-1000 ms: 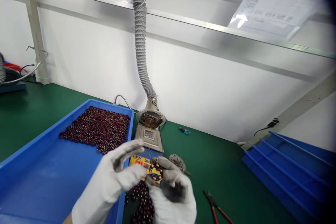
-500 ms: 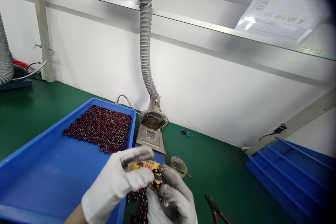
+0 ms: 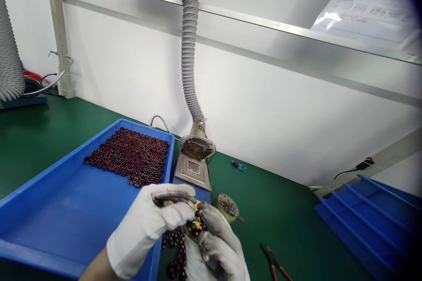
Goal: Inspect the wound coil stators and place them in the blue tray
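Observation:
A small round black part with copper-coloured dots and a yellow patch [image 3: 196, 225] is between my two white-gloved hands. The thumb and fingers of my right hand [image 3: 222, 241] pinch it from the right. From the left, my left hand [image 3: 153, 219] has its thumb and fingertips brought together at the part's upper edge. Dark stains mark the glove fingertips. Several similar dotted parts [image 3: 176, 250] lie below my hands, beside the blue tray [image 3: 75, 210]. Behind my fingers, a yellow panel is mostly hidden.
Many dotted round parts [image 3: 132, 153] fill the tray's far end. Past my hands stand a square metal-topped unit [image 3: 193, 171], an extraction hose [image 3: 189, 52] with a round hood, and a round tin [image 3: 228, 206]. Red-handled pliers [image 3: 273, 261] and blue racks [image 3: 365, 219] are at right.
My left fingertips have closed in on the part and now cover most of the yellow panel and its red display. The part has tilted. The whole view has shifted slightly.

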`<state>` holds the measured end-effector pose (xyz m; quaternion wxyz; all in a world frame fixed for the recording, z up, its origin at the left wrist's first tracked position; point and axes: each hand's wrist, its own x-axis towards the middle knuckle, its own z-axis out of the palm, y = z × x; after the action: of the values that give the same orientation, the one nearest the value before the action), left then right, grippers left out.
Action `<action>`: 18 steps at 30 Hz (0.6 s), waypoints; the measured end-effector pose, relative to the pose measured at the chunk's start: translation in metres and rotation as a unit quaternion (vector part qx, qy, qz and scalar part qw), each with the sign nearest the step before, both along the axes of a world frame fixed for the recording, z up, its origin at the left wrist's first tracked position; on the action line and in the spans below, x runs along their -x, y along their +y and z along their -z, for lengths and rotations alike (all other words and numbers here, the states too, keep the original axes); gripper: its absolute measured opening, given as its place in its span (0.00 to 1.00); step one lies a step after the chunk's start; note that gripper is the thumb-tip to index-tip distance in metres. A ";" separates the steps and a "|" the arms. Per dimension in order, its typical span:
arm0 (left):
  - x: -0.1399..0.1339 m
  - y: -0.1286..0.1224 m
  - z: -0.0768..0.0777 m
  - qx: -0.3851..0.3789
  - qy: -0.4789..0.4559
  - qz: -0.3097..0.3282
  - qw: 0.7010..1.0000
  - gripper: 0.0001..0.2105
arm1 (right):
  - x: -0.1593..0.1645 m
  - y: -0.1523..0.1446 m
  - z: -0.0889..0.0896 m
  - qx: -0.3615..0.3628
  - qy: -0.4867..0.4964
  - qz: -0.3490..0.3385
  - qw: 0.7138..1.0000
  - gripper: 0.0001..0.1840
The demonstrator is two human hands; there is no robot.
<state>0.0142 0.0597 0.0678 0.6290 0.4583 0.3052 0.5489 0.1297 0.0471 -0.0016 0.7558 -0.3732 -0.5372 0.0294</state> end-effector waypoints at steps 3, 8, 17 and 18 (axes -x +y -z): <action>-0.004 -0.001 -0.002 0.036 -0.007 -0.030 0.999 0.10 | 0.006 0.002 0.002 -0.030 -0.017 0.019 0.999 0.16; 0.002 0.006 0.007 -0.025 -0.104 -0.161 0.981 0.11 | 0.005 0.001 -0.003 -0.030 -0.035 -0.002 0.999 0.14; 0.043 -0.032 0.073 -0.164 0.222 -0.195 0.941 0.09 | -0.039 0.021 -0.025 0.142 0.039 -0.213 0.966 0.14; 0.044 -0.034 0.084 -0.167 0.232 -0.194 0.938 0.09 | -0.048 0.030 -0.029 0.176 0.036 -0.220 0.959 0.13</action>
<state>-0.0293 0.0259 -0.0165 0.3365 0.6028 0.4298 0.5819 0.1775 0.0775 0.0277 0.6718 -0.3720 -0.5647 0.3023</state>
